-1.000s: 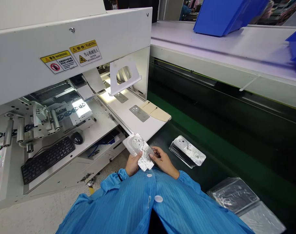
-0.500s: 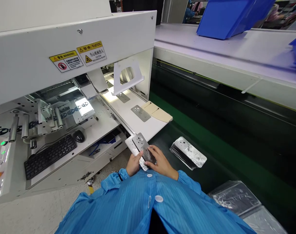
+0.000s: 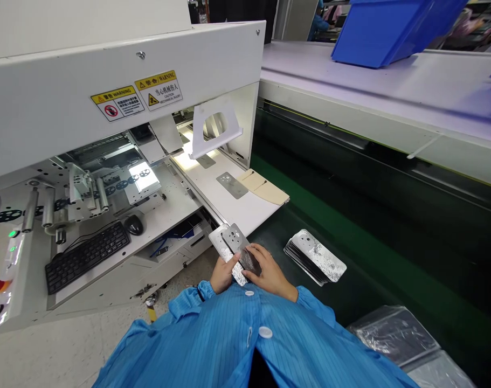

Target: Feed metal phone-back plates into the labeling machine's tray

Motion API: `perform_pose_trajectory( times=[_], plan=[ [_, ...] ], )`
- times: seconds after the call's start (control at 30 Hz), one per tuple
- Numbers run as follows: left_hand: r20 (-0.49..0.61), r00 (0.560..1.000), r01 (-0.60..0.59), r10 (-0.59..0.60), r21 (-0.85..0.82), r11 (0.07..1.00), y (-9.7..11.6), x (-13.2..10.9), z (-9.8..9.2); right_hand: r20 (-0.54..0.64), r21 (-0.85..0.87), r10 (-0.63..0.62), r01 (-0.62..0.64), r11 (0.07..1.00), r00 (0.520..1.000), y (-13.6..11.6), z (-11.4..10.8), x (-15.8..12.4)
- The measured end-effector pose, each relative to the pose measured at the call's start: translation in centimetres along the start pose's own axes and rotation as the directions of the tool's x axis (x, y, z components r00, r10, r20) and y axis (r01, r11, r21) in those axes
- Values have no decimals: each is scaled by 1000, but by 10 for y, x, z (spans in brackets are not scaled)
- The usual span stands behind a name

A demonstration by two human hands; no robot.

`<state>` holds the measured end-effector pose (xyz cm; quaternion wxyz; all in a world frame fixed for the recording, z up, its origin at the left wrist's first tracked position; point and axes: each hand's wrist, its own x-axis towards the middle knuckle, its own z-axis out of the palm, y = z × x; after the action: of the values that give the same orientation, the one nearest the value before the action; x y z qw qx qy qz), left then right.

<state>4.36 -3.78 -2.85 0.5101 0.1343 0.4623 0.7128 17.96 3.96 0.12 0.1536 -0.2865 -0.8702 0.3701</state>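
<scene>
The left hand [image 3: 222, 275] pinches a silver foil-faced plate [image 3: 218, 240]; the right hand [image 3: 268, 274] spans a grey perforated plate [image 3: 235, 237] overlapping it. Apparently they're being handled together, calling for steady grips

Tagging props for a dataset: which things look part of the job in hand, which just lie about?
Likely the job:
silver piece in left hand
grey plate in right hand
silver-topped stack
holed plate on white ledge

Apparently just lying about:
keyboard
mouse
blue bin
plastic packets
</scene>
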Motion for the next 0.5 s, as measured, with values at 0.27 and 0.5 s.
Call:
perform_pose_trajectory(
  times=[0.27,0.5],
  plan=[
    [-30,999,30,-31,-34,999,4,-1,4,18,8,40,-40,999,999,1,-2,0],
    [-35,998,45,-46,-36,998,4,-1,7,12,17,35,-35,999,999,2,-3,0]
  ],
)
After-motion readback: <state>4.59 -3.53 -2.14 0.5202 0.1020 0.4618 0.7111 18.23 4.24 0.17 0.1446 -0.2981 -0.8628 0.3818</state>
